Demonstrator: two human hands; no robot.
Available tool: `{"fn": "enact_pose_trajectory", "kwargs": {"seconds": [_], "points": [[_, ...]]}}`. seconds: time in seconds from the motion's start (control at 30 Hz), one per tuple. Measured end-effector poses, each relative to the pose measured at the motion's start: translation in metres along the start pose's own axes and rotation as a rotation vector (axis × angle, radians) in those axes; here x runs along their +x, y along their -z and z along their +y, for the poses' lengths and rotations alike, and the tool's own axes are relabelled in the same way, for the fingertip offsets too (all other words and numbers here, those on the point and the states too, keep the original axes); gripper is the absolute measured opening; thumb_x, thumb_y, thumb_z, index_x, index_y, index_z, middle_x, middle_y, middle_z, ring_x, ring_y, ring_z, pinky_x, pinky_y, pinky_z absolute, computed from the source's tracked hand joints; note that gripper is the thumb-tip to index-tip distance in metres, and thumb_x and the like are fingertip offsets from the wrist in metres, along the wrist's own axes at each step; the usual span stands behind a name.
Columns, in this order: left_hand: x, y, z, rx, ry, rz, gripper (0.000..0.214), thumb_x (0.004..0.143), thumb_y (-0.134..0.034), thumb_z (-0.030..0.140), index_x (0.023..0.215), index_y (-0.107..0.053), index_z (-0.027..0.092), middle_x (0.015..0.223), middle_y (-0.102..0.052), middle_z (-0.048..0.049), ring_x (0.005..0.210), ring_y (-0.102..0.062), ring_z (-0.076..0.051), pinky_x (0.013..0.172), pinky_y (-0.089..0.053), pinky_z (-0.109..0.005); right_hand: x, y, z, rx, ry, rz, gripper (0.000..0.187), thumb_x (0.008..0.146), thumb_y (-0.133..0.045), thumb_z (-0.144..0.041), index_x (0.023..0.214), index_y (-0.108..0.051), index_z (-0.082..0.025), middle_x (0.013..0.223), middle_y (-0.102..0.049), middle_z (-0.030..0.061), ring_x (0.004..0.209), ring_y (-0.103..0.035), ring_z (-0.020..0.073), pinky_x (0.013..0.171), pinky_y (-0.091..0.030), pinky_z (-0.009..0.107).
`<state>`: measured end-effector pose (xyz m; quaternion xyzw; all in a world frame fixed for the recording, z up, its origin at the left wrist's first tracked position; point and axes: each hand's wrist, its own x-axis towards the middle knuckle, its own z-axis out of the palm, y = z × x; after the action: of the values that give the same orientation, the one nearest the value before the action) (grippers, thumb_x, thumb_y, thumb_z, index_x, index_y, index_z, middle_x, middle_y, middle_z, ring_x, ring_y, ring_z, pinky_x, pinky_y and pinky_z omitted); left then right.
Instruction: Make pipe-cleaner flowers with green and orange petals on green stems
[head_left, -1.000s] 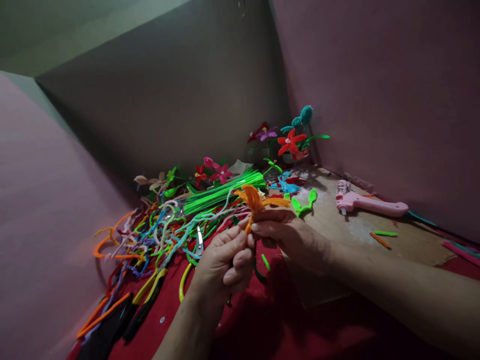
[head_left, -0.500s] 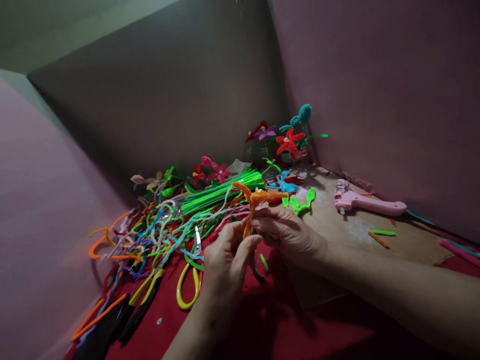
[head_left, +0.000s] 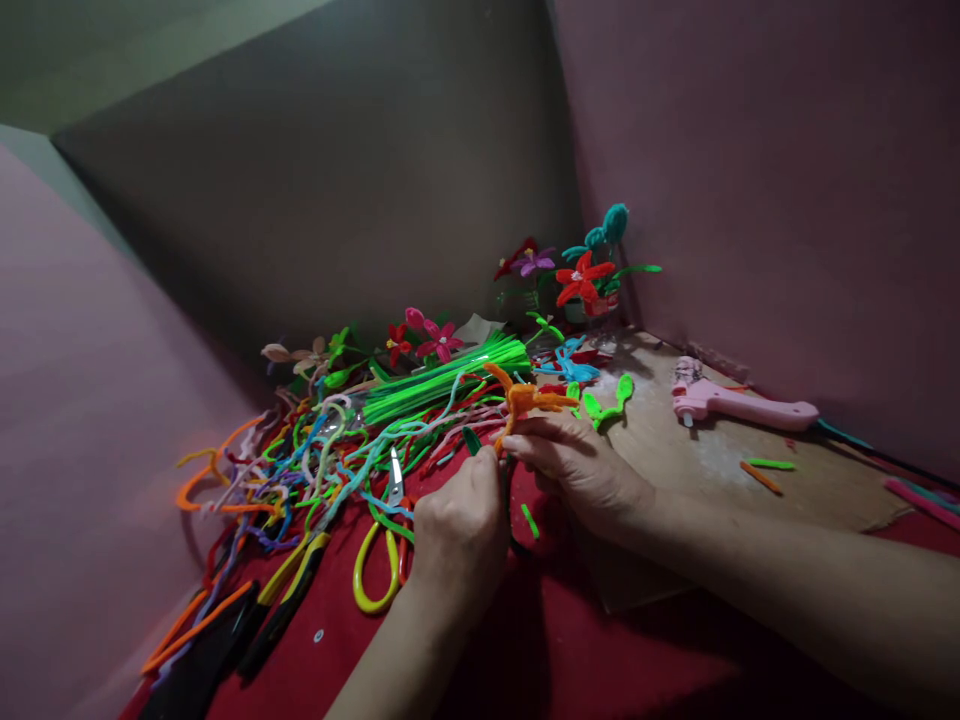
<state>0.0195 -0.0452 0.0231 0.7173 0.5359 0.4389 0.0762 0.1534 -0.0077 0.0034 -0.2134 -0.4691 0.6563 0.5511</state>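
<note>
An orange pipe-cleaner flower (head_left: 523, 400) stands up between my two hands, its petals spread to the sides. My right hand (head_left: 581, 462) pinches it just under the petals. Lower down, my left hand (head_left: 461, 520) is closed around the base, where its fingers hide the stem end. A dark green leaf-shaped piece (head_left: 471, 440) shows just above the left hand. Scissors with yellow and red handles (head_left: 377, 570) lie beside my left wrist. A short green pipe-cleaner piece (head_left: 530, 521) rests on the red cloth (head_left: 315, 660) below the hands.
A tangle of coloured pipe cleaners (head_left: 277, 490) and a green bundle (head_left: 450, 380) fill the left and middle. Yellow-black pliers (head_left: 289, 600) lie front left. A pink glue gun (head_left: 742, 405) rests on cardboard (head_left: 675, 470) at right. Finished flowers (head_left: 585, 278) stand behind.
My left hand has turned over and its fingers have closed lower on the flower's base. The flower has shifted slightly right, with the right hand still pinching it.
</note>
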Motion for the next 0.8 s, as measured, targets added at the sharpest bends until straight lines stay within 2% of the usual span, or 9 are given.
{"fn": "enact_pose_trajectory", "kwargs": {"seconds": [0.07,0.13,0.3,0.4,0.5,0.57,0.6,0.7,0.8], "points": [[0.001,0.003,0.003,-0.117,0.074,-0.029,0.005,0.074,-0.060,0.022,0.070,-0.062,0.020,0.056,-0.047,0.0006,0.051,-0.040,-0.011,0.049,-0.030,-0.018,0.000,-0.001,0.000,0.012,-0.011,-0.018,0.012,0.070,-0.067,-0.029,0.073,-0.066,-0.017,0.059,-0.046,-0.0040,0.050,-0.030,0.0061,0.046,-0.022,0.022],[0.003,0.008,0.008,-0.249,0.180,-0.126,0.013,0.077,-0.057,0.025,0.066,-0.058,0.019,0.053,-0.043,0.0028,0.047,-0.036,-0.009,0.046,-0.030,-0.017,0.000,-0.001,-0.001,0.026,-0.004,-0.067,0.013,0.072,-0.066,-0.029,0.078,-0.067,-0.018,0.060,-0.047,-0.0038,0.050,-0.031,0.0058,0.047,-0.023,0.022],[0.008,0.017,0.016,-0.899,0.571,-0.411,0.019,0.082,-0.050,0.033,0.070,-0.051,0.018,0.044,-0.033,0.0091,0.030,-0.020,-0.003,0.029,-0.021,-0.014,0.001,-0.002,-0.009,0.054,-0.016,-0.218,0.018,0.075,-0.064,-0.027,0.089,-0.068,-0.018,0.062,-0.051,-0.0026,0.052,-0.037,0.0063,0.048,-0.027,0.021],[0.007,0.016,0.011,-1.249,0.623,-0.547,0.015,0.084,-0.048,0.027,0.073,-0.053,0.017,0.042,-0.031,0.0109,0.027,-0.011,-0.001,0.024,-0.023,-0.012,0.000,-0.002,-0.014,0.143,-0.096,-0.318,0.018,0.076,-0.062,-0.027,0.091,-0.066,-0.018,0.066,-0.055,-0.0015,0.051,-0.039,0.0054,0.047,-0.026,0.021],[0.006,0.013,0.005,-1.453,0.627,-0.682,0.014,0.084,-0.048,0.024,0.074,-0.054,0.016,0.041,-0.027,0.0120,0.026,-0.005,0.000,0.021,-0.023,-0.012,-0.002,-0.002,-0.016,0.192,-0.145,-0.366,0.017,0.075,-0.063,-0.029,0.086,-0.065,-0.017,0.068,-0.057,-0.0001,0.054,-0.043,0.0059,0.048,-0.026,0.020],[0.006,0.012,0.006,-1.411,0.634,-0.699,0.014,0.083,-0.049,0.027,0.075,-0.054,0.017,0.042,-0.028,0.0118,0.026,-0.006,-0.001,0.021,-0.023,-0.013,-0.002,-0.002,-0.014,0.201,-0.118,-0.365,0.017,0.074,-0.063,-0.031,0.082,-0.064,-0.016,0.065,-0.056,-0.0005,0.053,-0.042,0.0056,0.048,-0.026,0.020],[0.006,0.012,0.007,-1.308,0.622,-0.664,0.016,0.083,-0.049,0.030,0.074,-0.054,0.017,0.042,-0.030,0.0111,0.026,-0.009,-0.001,0.023,-0.024,-0.013,-0.001,-0.001,-0.012,0.195,-0.086,-0.351,0.017,0.075,-0.063,-0.031,0.081,-0.064,-0.015,0.063,-0.054,-0.0012,0.051,-0.040,0.0053,0.047,-0.025,0.020],[0.005,0.010,0.012,-0.774,0.444,-0.408,0.023,0.081,-0.052,0.034,0.067,-0.053,0.017,0.046,-0.040,0.0064,0.032,-0.029,-0.004,0.033,-0.029,-0.015,0.001,0.000,-0.005,0.129,-0.006,-0.226,0.018,0.075,-0.063,-0.031,0.080,-0.064,-0.014,0.062,-0.050,-0.0020,0.050,-0.034,0.0051,0.045,-0.021,0.021],[0.003,0.007,0.012,-0.306,0.189,-0.128,0.015,0.073,-0.061,0.027,0.063,-0.056,0.018,0.053,-0.047,0.0030,0.046,-0.040,-0.008,0.044,-0.032,-0.016,0.001,0.000,-0.002,0.072,0.004,-0.120,0.019,0.073,-0.064,-0.033,0.082,-0.065,-0.015,0.067,-0.050,-0.0015,0.052,-0.032,0.0057,0.045,-0.021,0.021]]}}
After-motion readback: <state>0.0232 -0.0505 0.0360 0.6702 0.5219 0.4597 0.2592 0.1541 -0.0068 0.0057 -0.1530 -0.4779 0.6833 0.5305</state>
